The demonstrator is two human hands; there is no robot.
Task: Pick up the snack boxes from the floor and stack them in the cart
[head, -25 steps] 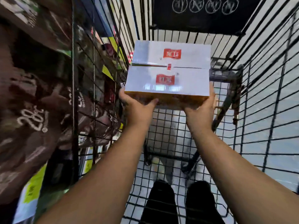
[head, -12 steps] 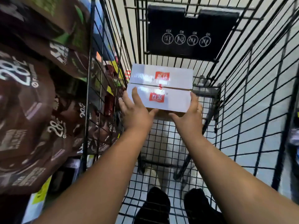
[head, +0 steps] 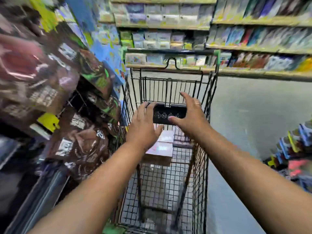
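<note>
Wire cart [head: 201,166]: one white-topped snack box [head: 160,152] lies flat on the basket floor at the far end, below the black placard [head: 166,110]. The left hand [head: 145,125] and right hand [head: 190,115] hover above the box, fingers spread, holding nothing. Brown snack bags [head: 81,146] crowd the cart's left side. Stocked shelves [head: 253,46] behind. Blurred packs [head: 293,159] on the floor to the right.
</note>
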